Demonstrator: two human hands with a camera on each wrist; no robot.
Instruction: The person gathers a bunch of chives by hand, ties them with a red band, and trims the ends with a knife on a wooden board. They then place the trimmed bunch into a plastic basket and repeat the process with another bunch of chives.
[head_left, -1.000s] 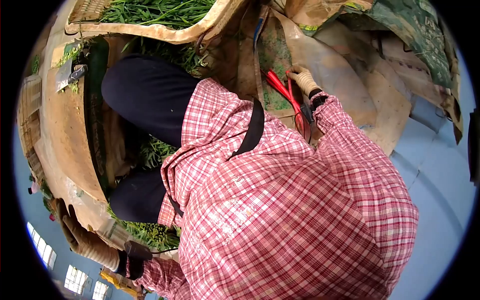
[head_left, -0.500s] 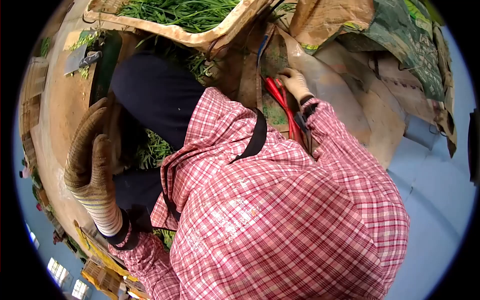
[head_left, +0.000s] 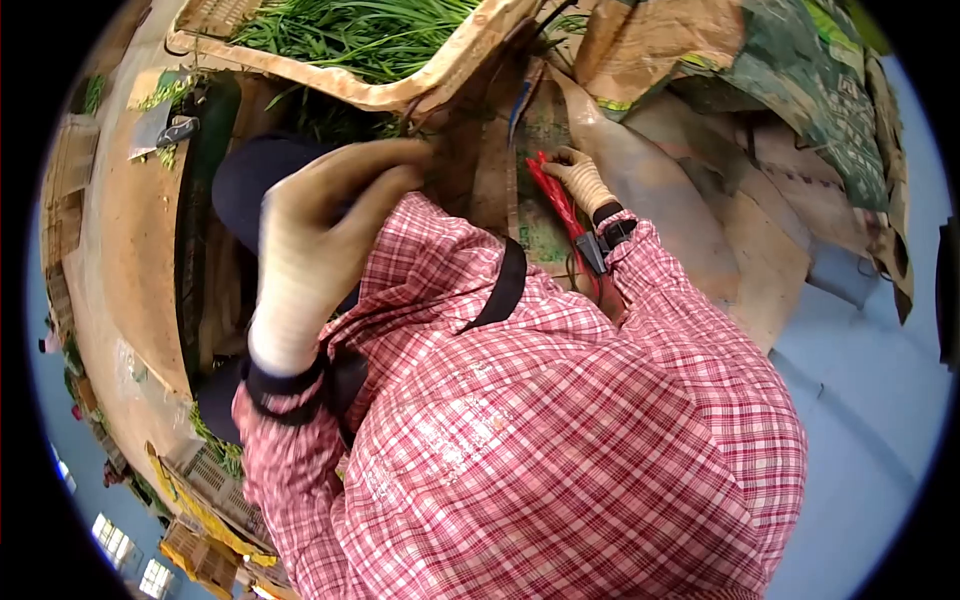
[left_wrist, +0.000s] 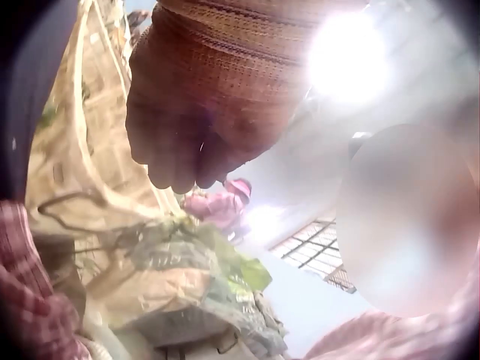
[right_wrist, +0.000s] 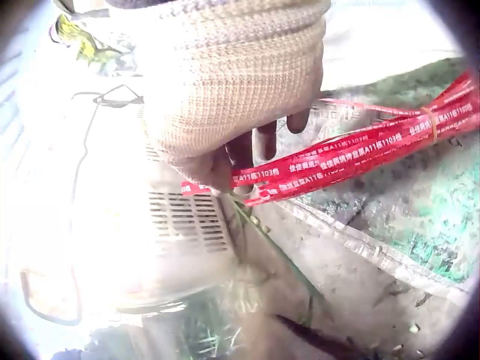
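Only the right wrist view shows lettering on red strips [right_wrist: 337, 159] the right hand [right_wrist: 240, 90] pinches; empty left hand [head_left: 320, 235], loosely curved, partly hides 1 knee [head_left: 235, 190].

The worktop [head_left: 140, 255], a tan board, bore a broad-bladed knife [head_left: 178, 132] with a dark handle, green scraps [head_left: 168, 94] scattered around it. Stained, overlapping sheets [head_left: 705, 225] covered part of the blue floor [head_left: 850, 370]; red printed strips [head_left: 560, 200] stretched over a green-mottled patch, and a crumpled green-and-brown sack [head_left: 800, 95] lay over the sheets.
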